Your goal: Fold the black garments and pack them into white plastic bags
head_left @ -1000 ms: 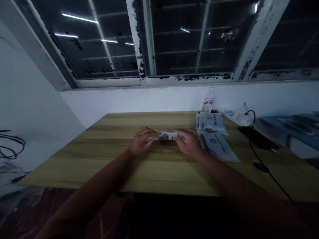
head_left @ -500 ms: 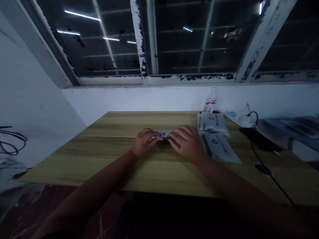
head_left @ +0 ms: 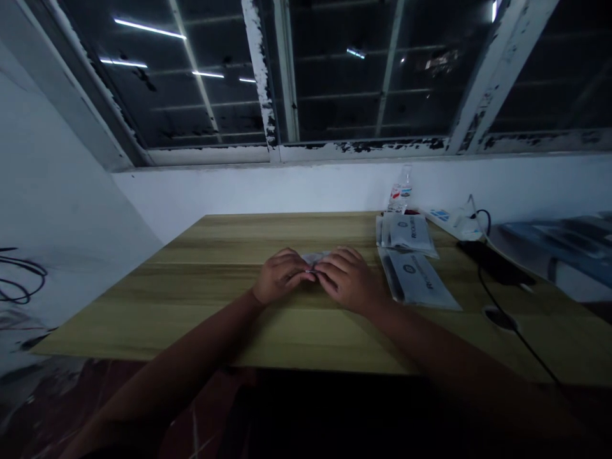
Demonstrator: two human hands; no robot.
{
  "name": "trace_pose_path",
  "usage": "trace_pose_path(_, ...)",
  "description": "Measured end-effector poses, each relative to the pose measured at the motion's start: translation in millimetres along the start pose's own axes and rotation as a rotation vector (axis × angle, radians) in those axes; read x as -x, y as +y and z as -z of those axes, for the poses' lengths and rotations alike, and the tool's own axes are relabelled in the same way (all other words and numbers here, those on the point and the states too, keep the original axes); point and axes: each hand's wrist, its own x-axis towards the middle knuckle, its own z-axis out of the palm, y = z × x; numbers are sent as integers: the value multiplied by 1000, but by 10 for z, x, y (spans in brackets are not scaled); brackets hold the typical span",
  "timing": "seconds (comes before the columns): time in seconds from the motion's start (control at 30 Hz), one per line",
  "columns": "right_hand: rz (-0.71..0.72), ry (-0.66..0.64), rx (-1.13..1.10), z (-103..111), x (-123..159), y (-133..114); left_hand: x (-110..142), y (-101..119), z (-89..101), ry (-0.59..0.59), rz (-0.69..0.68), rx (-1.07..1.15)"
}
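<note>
- The left hand [head_left: 282, 277] and the right hand [head_left: 347, 278] are both almost closed, and their fingers come together from two sides over a small flat silvery packet [head_left: 314, 258]. They seem to have hold of it, but how firmly I cannot tell.
- The packet lies between the two hands, near the middle of the wooden tabletop [head_left: 205, 306]. The fingers hide most of it.
- For so thin a packet, it is better to work with the fingertips and press evenly from both sides, so it does not slip or crease.
- To the right of the hands, near the far edge, lie two groups of printed flat packets [head_left: 406, 234] [head_left: 415, 278], close to each other.
- Behind them, at the far edge, stand a clear plastic bottle [head_left: 400, 190] and a white power strip [head_left: 447, 220].
- A black flat object [head_left: 495, 262] lies near the right edge, with a thin black cable [head_left: 488, 296] running down from it.
- Behind the tabletop is a white wall [head_left: 287, 188], and above it is a dark window with a frame of peeling paint [head_left: 358, 145].
- Loose dark cables [head_left: 19, 284] hang on the left wall.
</note>
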Motion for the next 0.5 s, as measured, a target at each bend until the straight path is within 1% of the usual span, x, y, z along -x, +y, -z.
trace_pose_path(0.17, -65, 20, -57, -24, 35, 0, -20, 42, 9, -35, 64, 10)
trace_pose_path(0.23, -61, 53, -90, -17, 51, -9, -13, 30, 12, -60, 83, -1)
trace_pose_path(0.3, -35, 120, -120, 9, 64, -25, -1, -1, 10, -78, 78, -7)
trace_pose_path(0.37, -50, 197, -148, 48, 75, -28, 16, -54, 5, -68, 51, -1)
trace_pose_path(0.43, -130, 273, -184, 82, 84, 4, 38, -129, 6, -50, 44, 2)
trace_pose_path(0.5, -221, 354, -227, 95, 89, 79, 64, -217, 22, -46, 83, -14)
